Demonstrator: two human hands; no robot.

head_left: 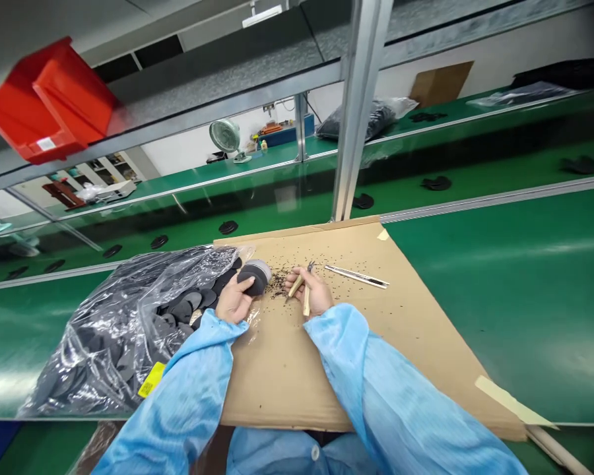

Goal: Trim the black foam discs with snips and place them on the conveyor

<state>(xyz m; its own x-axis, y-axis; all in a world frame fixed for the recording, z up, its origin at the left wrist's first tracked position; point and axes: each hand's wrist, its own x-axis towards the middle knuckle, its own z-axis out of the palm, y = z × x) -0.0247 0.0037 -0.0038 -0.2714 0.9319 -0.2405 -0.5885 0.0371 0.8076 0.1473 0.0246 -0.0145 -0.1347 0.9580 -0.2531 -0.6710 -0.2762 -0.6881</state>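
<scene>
My left hand (234,301) is closed around a small stack of dark round discs (254,278), held beside the opening of a clear plastic bag (109,323) full of similar discs. In my right hand (317,290) is a pair of small cutters (297,285) with pale handles, its dark tips pointing away from me. Small black scraps (278,284) lie scattered on the brown cardboard (287,369) between and beyond my hands. A slim silver craft knife (357,276) rests on the cardboard to the right of the cutters.
A metal post (359,112) rises behind the cardboard. Beyond it, a green conveyor belt (287,198) carries several groups of dark discs. An orange-red bin (54,99) hangs at the upper left. Tape (512,400) holds the cardboard's near right corner.
</scene>
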